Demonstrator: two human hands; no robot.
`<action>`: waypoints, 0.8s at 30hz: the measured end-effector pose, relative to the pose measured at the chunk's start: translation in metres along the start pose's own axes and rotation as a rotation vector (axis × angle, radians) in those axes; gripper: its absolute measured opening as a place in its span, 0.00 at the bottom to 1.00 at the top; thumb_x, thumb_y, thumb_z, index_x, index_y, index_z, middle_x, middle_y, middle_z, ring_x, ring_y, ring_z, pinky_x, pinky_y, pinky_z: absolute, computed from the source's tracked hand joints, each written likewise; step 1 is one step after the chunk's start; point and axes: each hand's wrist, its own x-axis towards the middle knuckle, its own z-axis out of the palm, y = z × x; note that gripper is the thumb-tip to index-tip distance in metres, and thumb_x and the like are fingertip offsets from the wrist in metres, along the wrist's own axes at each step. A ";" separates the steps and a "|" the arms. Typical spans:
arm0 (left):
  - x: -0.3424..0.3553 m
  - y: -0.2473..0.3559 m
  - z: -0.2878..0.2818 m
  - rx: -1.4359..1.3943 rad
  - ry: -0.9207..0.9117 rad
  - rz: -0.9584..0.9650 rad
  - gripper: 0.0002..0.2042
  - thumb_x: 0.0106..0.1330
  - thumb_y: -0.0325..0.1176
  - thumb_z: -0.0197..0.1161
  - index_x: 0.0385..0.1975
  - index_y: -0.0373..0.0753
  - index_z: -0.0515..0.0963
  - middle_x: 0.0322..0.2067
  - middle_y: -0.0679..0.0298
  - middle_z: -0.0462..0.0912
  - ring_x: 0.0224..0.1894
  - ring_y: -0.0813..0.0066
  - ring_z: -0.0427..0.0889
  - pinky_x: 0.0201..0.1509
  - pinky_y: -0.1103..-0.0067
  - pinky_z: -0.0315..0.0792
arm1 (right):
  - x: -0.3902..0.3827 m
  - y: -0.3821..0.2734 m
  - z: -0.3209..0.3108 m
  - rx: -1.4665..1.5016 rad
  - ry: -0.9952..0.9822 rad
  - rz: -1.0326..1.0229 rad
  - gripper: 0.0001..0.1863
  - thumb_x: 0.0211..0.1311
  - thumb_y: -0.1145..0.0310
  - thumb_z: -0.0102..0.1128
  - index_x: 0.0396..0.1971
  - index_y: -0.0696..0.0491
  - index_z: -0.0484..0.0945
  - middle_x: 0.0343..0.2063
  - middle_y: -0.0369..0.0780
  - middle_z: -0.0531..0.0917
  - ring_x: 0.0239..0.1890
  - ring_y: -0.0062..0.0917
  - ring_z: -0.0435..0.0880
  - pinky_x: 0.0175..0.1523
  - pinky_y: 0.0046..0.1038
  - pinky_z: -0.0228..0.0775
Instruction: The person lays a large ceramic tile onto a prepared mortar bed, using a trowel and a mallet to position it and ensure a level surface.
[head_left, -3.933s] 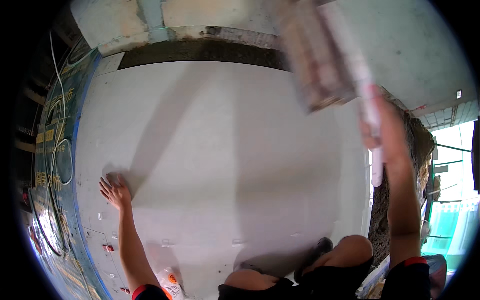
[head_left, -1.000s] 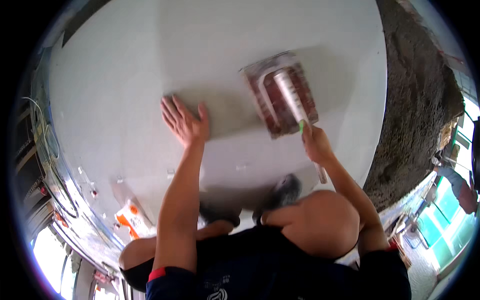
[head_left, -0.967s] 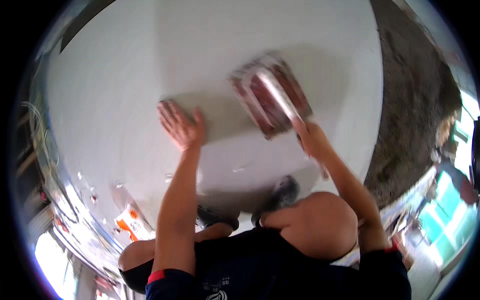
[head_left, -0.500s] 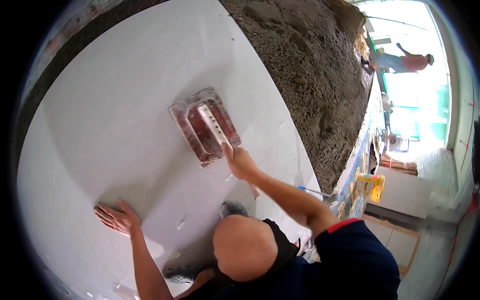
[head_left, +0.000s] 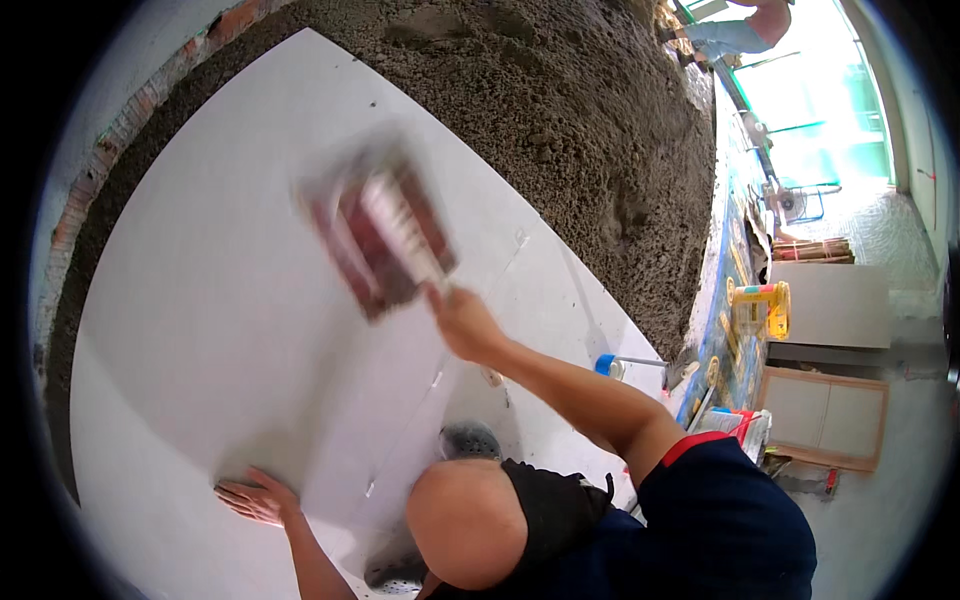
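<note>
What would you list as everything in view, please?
Tiled surface: one, white, centre
Hand tool: one, reddish brown, over tiled surface
Mortar bed: one, brown, top centre
Round item: one, blue, right of centre
Containers: two, yellow and white-red, right
Fan: at least one, grey, upper right
Framed panel: one, pale, lower right
Other person: one, reddish top, upper right
Shoes: two, grey, lower centre
Left hand: one, bare, on tiled surface
Right hand: one, bare, holding hand tool
</note>
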 end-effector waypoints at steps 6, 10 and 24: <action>0.030 -0.010 0.012 0.175 -0.046 -0.203 0.39 0.68 0.59 0.36 0.67 0.29 0.48 0.68 0.48 0.47 0.71 0.54 0.46 0.71 0.63 0.44 | 0.016 -0.055 0.046 0.139 -0.243 -0.227 0.43 0.65 0.35 0.30 0.13 0.62 0.70 0.13 0.49 0.75 0.18 0.41 0.78 0.29 0.42 0.71; 0.034 0.090 -0.005 0.176 -0.234 -0.251 0.41 0.65 0.57 0.42 0.67 0.26 0.44 0.69 0.44 0.43 0.72 0.52 0.41 0.72 0.60 0.38 | 0.017 -0.053 0.033 0.146 -0.384 -0.003 0.39 0.66 0.36 0.33 0.18 0.59 0.71 0.11 0.42 0.72 0.14 0.32 0.75 0.22 0.35 0.67; 0.023 0.088 -0.040 0.030 -0.203 -0.132 0.41 0.68 0.58 0.37 0.68 0.30 0.37 0.70 0.50 0.34 0.73 0.59 0.33 0.74 0.67 0.32 | 0.147 -0.260 -0.068 0.360 0.270 -0.600 0.30 0.67 0.40 0.37 0.29 0.56 0.71 0.15 0.40 0.72 0.14 0.26 0.70 0.21 0.29 0.65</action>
